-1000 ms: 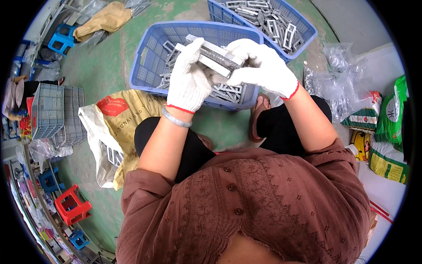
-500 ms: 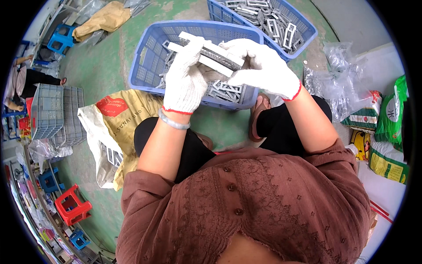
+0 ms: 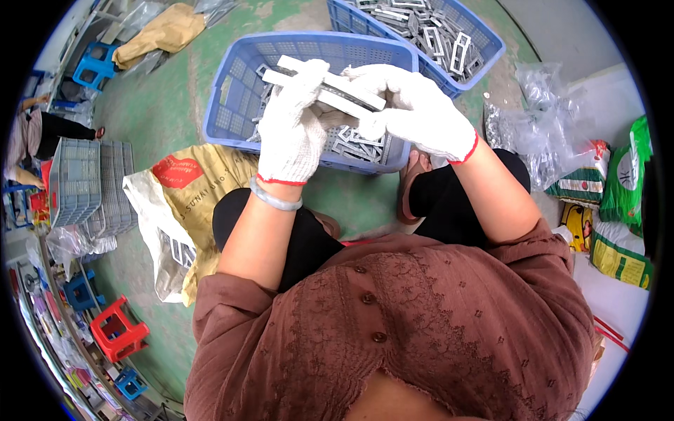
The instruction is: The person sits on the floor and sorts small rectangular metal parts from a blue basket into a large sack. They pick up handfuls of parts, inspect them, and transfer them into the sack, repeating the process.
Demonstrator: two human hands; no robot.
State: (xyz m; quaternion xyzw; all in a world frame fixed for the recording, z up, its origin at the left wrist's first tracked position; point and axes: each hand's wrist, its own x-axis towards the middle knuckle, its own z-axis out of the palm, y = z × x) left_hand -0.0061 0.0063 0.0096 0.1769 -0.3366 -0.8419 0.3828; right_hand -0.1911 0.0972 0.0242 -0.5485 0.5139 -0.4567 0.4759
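Two gloved hands, left hand (image 3: 291, 133) and right hand (image 3: 428, 112), grip closed around grey metal pieces (image 3: 344, 104); one could drop should smooth metal slip. Left of grip: yellow sack (image 3: 203, 184), metal frames (image 3: 181, 250) inside. Below grip: blue basket (image 3: 223, 105), loose frames (image 3: 359, 146). Beyond, right: second basket (image 3: 349, 21), heaped frames (image 3: 432, 41).

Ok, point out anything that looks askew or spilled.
The yellow-and-white sack slumps open on the floor, metal frames showing at its mouth; odd, since similar ones lie in blue baskets. No obvious spill.

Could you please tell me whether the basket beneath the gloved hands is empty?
Not empty: grey frames show inside the blue basket, partly hidden.
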